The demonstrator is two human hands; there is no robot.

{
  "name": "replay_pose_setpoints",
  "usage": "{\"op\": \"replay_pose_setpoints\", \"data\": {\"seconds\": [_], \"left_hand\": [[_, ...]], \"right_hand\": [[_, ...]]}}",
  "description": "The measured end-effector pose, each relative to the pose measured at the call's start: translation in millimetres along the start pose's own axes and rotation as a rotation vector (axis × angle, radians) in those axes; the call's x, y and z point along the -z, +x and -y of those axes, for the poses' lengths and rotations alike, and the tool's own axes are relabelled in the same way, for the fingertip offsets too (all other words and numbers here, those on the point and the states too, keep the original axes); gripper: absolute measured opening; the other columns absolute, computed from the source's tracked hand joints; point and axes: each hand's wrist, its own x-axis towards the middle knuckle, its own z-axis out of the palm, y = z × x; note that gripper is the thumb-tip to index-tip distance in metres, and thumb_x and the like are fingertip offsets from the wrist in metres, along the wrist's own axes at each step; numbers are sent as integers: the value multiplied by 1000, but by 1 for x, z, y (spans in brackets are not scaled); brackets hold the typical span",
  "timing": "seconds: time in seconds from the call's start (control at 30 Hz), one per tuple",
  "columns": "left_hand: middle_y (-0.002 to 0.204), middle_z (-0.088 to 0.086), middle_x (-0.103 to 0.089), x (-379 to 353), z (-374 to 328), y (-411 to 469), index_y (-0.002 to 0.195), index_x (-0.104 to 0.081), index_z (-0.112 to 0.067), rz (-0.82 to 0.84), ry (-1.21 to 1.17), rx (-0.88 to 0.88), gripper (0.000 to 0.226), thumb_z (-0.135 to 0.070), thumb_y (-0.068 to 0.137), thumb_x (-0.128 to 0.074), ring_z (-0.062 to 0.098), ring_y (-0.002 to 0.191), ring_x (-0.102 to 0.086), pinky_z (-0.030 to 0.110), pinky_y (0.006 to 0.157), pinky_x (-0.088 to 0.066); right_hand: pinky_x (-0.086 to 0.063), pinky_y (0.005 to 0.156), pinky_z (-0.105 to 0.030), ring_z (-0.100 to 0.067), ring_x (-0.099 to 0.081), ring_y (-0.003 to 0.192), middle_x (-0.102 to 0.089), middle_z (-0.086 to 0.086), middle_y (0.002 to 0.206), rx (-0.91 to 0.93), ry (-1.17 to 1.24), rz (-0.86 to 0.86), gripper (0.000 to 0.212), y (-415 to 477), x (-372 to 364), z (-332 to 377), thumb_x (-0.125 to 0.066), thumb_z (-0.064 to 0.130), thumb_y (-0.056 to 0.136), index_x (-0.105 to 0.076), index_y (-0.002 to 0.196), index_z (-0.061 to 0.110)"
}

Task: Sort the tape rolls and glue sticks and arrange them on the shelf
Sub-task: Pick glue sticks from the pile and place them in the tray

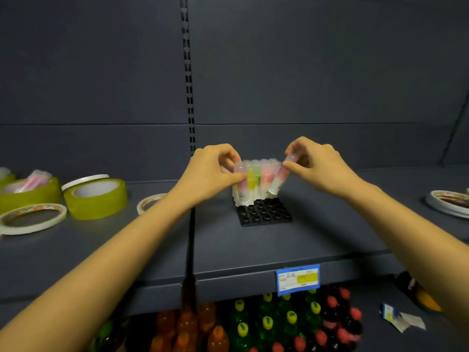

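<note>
pink translucent glue stick (279,179) is pinched by the right hand (317,168), tilted, lower end pointed down-left at the black socketed tray (266,215) on the grey shelf (253,246); an upright pink stick (242,185) is pinched by the left hand (210,174)

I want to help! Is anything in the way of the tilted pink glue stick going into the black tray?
Nothing visible. The right hand pinches the tilted glue stick just over the tray, whose front holes lie open. The other sticks stand in the back rows, beside it.
</note>
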Motion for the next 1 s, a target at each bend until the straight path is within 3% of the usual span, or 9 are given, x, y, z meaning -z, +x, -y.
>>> {"op": "replay_pose_setpoints", "data": {"seconds": [0.17,0.27,0.33,0.53,0.7,0.87,1.0], "left_hand": [[79,-8,-64,-32,-6,5,85,-64,-11,-73,43,33,19,-14,73,-78,16,65,-69,23,77,-50],[73,-18,-58,-44,-6,8,85,-64,-12,-104,43,44,21,-14,71,-79,1,54,-61,30,91,-47],[73,-19,-58,-51,-6,11,85,-64,-13,-114,49,43,21,-13,70,-79,0,55,-61,37,96,-48],[69,-9,-63,-63,-2,20,81,-64,-16,-100,231,23,17,-20,73,-78,6,60,-61,28,79,-53],[107,0,-59,-69,0,29,108,-67,-17,-97,612,-104,29,-36,85,-64,18,100,-51,27,79,-37],[116,1,-50,-75,6,31,117,-61,-16,-56,849,-216,34,-37,96,-43,19,105,-43,26,78,-26],[120,3,-50,-76,8,31,117,-61,-14,-47,836,-224,35,-32,97,-39,20,107,-43,27,80,-28]], "right_hand": [[-51,84,-46,-26,-63,86,-68,-2,91,55,90,2,24,7,-8,-20,-61,29,88,-51,107,17],[-51,84,-45,-27,-62,87,-67,-1,91,83,108,22,23,11,-16,-26,-61,29,88,-51,105,19],[-51,84,-44,-26,-62,86,-67,-1,91,96,118,29,22,12,-20,-29,-61,30,87,-51,104,21],[-51,82,-43,-26,-61,85,-66,2,90,139,118,46,25,17,-29,-36,-60,33,88,-49,107,22],[-51,78,-40,-25,-60,85,-66,3,88,168,96,54,29,23,-34,-40,-60,36,88,-46,109,22],[-52,79,-40,-24,-62,83,-66,3,90,200,116,63,26,26,-41,-39,-63,34,87,-50,105,22],[-51,73,-34,-22,-62,89,-66,3,95,227,72,7,18,30,-43,-37,-62,33,88,-58,101,22]]}}
